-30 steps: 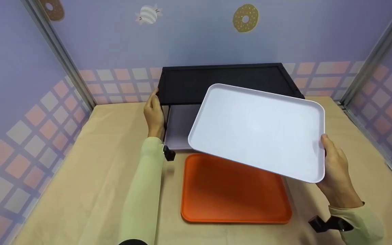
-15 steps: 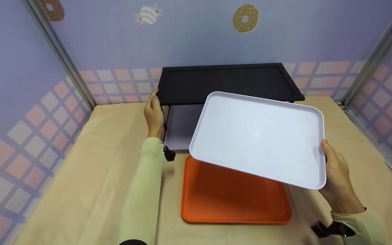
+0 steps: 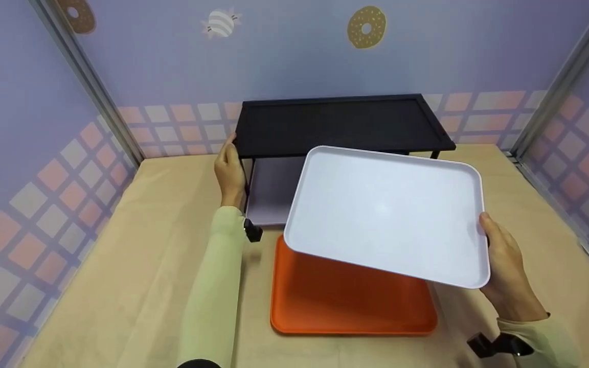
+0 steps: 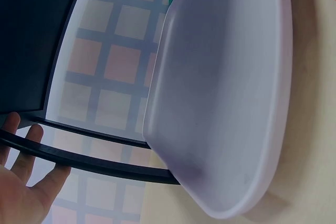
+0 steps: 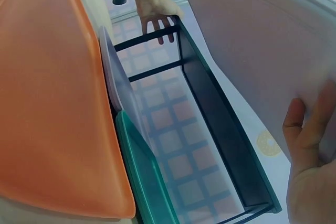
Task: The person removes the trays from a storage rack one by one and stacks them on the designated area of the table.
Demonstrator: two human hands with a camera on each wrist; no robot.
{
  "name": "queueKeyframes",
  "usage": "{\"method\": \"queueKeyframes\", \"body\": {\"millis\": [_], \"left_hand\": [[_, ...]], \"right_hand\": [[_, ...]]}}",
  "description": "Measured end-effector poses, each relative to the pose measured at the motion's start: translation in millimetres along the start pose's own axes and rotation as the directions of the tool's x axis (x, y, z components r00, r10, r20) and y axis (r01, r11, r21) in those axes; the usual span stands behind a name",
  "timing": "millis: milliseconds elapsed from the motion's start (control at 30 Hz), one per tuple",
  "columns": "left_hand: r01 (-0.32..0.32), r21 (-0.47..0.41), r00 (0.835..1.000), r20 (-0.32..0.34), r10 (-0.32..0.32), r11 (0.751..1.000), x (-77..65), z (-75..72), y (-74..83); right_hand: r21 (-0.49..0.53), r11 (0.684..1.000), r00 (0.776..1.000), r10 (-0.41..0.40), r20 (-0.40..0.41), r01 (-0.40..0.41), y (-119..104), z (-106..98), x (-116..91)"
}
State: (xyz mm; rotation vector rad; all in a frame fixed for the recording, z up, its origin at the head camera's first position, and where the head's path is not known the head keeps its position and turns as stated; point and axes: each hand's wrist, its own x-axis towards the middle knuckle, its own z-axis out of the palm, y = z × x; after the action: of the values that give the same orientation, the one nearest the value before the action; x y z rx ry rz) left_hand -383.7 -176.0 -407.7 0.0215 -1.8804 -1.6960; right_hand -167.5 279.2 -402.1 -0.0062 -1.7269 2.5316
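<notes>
My right hand (image 3: 506,271) holds a white rectangular tray (image 3: 384,209) by its right short edge, thumb at the rim and fingers against the underside (image 5: 262,40). The tray hangs tilted, overlapping the front of a black shelf rack (image 3: 335,122) and the rear of an orange tray (image 3: 350,309). At the rack's left end, my left hand (image 3: 230,176) rests against the frame, its spread fingers (image 4: 50,184) passing behind a black leg. Below the rack's top, a pale lavender tray (image 3: 269,197) lies on the left and a green tray (image 5: 144,169) beside it.
The orange tray lies on the beige tabletop (image 3: 146,255) in front of the rack. A patterned wall (image 3: 294,51) rises close behind the rack, with side walls (image 3: 8,204) left and right. Metal posts (image 3: 85,76) mark the corners.
My right hand has lowered the white tray and brought it slightly nearer to me, uncovering more of the rack's front right corner. My left hand stays at the rack.
</notes>
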Motion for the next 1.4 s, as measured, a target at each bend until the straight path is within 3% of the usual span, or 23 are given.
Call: {"method": "queueKeyframes", "body": {"millis": [367, 1400], "left_hand": [[-0.010, -0.002, 1.000, 0.001, 0.010, 1.000, -2.8, 0.0, 3.3], [-0.020, 0.028, 1.000, -0.018, 0.021, 0.999, -0.4, -0.6, -1.7]], "right_hand": [[-0.028, 1.000, 0.999, 0.003, 0.052, -0.001, 0, 1, -4], [-0.146, 0.984, 0.995, 0.100, 0.015, -0.097, 11, 5, -6]]}}
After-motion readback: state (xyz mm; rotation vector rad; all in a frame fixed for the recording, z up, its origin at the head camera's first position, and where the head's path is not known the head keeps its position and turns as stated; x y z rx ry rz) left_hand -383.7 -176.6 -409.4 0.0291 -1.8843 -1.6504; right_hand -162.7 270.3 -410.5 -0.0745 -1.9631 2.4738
